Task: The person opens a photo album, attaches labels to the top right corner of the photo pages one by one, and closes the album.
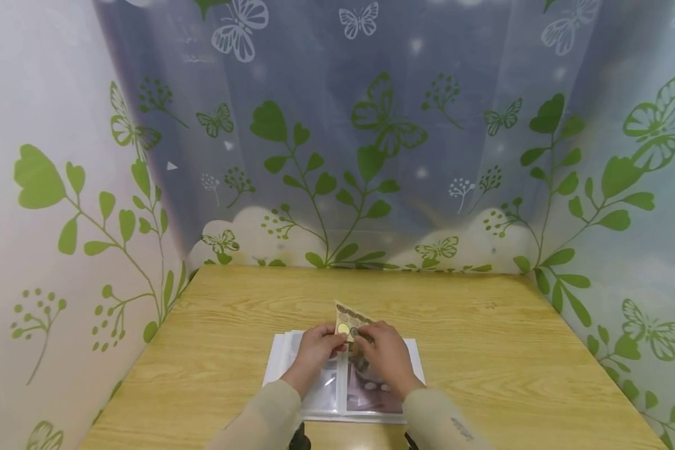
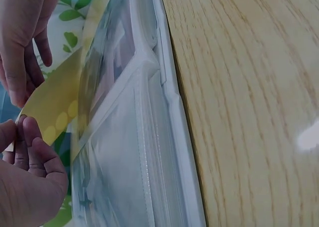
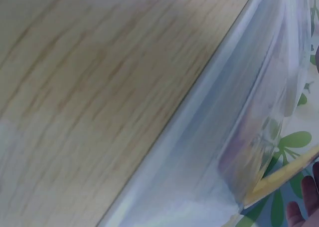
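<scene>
Curtains printed with green leaves and butterflies [image 1: 388, 125] wall in a pale wooden table [image 1: 484, 350]. At six o'clock on it lies an open album [image 1: 371, 390] with clear sleeves. Above it (toward twelve) the left hand [image 1: 315, 350] and right hand [image 1: 385, 353] both pinch a yellow sticker sheet [image 1: 349, 319], held upright.

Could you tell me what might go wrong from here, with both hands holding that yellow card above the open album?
The yellow card is only pinched at its lower edge between the left hand and right hand, so it could bend or crease if they pull unevenly. The album lies loose on the table with neither hand steadying it, so it may slide if the card is pushed against it. Its clear sleeves look thin and glossy, so the card's corner might catch on them.
</scene>
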The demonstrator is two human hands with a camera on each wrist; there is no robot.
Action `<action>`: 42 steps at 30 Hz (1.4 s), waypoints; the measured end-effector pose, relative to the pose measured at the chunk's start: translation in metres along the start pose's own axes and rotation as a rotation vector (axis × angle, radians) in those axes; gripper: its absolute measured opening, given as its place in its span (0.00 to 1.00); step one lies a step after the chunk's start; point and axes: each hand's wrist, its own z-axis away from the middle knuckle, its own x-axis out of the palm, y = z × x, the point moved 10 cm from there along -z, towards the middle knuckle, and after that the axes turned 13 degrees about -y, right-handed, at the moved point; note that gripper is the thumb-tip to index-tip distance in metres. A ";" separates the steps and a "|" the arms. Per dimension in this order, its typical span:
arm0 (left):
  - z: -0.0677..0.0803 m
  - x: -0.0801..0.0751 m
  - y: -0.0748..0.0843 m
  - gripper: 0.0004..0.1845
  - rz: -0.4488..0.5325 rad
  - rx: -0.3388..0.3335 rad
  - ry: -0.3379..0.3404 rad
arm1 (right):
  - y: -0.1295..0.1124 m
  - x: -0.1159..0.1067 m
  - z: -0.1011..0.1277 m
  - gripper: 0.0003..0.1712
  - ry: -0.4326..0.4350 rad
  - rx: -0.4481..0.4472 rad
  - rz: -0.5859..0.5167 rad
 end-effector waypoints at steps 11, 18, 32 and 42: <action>0.025 0.011 0.035 0.12 -0.022 0.028 -0.049 | -0.004 0.007 -0.001 0.13 -0.007 0.009 -0.039; 0.021 0.012 0.033 0.11 -0.017 0.052 -0.076 | 0.002 0.009 0.000 0.12 -0.019 0.067 -0.109; 0.000 0.007 0.001 0.10 -0.016 0.021 -0.075 | 0.015 0.012 0.003 0.11 -0.064 0.154 -0.272; 0.000 0.010 0.006 0.10 -0.046 0.048 -0.095 | 0.012 0.015 0.003 0.12 -0.052 0.140 -0.326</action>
